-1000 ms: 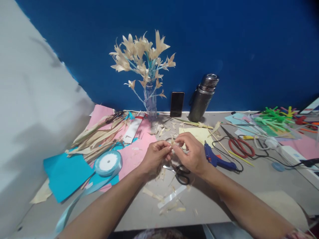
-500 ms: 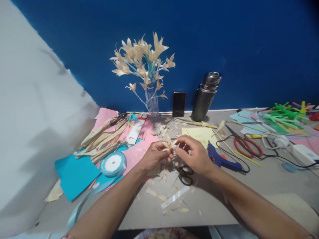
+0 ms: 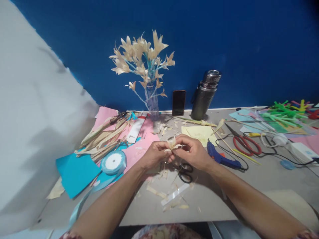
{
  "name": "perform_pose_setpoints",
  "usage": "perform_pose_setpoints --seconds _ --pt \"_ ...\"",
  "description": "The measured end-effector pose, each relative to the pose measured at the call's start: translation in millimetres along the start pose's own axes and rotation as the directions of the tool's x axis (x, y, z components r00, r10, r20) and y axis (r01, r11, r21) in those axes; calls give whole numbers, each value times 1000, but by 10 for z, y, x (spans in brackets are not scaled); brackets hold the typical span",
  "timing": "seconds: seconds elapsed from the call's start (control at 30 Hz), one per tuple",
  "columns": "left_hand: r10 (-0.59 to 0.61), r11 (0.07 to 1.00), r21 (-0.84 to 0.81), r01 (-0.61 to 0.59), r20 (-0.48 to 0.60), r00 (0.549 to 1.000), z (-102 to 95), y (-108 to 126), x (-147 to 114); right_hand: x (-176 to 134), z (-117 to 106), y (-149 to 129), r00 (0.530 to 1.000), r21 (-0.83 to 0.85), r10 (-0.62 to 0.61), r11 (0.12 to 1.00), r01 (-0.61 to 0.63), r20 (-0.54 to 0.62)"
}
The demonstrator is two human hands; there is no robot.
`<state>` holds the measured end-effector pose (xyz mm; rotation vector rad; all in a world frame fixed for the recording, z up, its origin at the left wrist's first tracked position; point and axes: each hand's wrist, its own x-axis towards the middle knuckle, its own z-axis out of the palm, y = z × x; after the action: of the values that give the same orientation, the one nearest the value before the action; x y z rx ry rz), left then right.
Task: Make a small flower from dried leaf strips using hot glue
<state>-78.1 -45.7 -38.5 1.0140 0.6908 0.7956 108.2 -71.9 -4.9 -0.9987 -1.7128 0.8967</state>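
The table (image 3: 146,214) spreads out beneath the left hand (image 3: 153,156) and the right hand (image 3: 195,154), running off to both sides. Beyond the left hand, a bunch of pale flowers (image 3: 139,53) on bluish stems rises from a clear container (image 3: 153,103). A dark flask (image 3: 204,98) stands beyond the right hand. To the left of the left hand lie a heap of dried strips (image 3: 99,142) and, nearer the person, a teal sheet (image 3: 76,174). A blue glue gun (image 3: 220,159) rests just right of the right hand, with red-handled scissors (image 3: 238,137) farther right. A light-blue ribbon spool (image 3: 113,162) sits left of the left hand, and a phone (image 3: 178,103) stands upright beyond both. Black-handled scissors (image 3: 185,173) lie below the right hand. Smallest, a cream flower (image 3: 171,144) sits between the two hands above the table, petals spread; the left thumb and fingers pinch it from one side, the right fingertips from the other. Pale scraps (image 3: 157,192) litter the surface nearer the person than the hands.
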Motion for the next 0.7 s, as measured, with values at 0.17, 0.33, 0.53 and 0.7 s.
perform_pose_setpoints --seconds 0.17,0.33,0.53,0.7 --pt "-29 999 -45 30 26 999 -6 10 -3 3 -12 -12 999 -26 -40 999 41 18" --pt "-42 996 -81 47 64 997 -5 21 -5 14 -43 -33 995 -54 -89 994 92 52" --pt "-22 1000 -17 22 -1 1000 27 24 -6 24 -71 -34 994 -41 -59 997 63 95" --pt "50 997 62 -46 -71 996 87 63 -34 21 -71 -10 996 -16 30 999 -29 79"
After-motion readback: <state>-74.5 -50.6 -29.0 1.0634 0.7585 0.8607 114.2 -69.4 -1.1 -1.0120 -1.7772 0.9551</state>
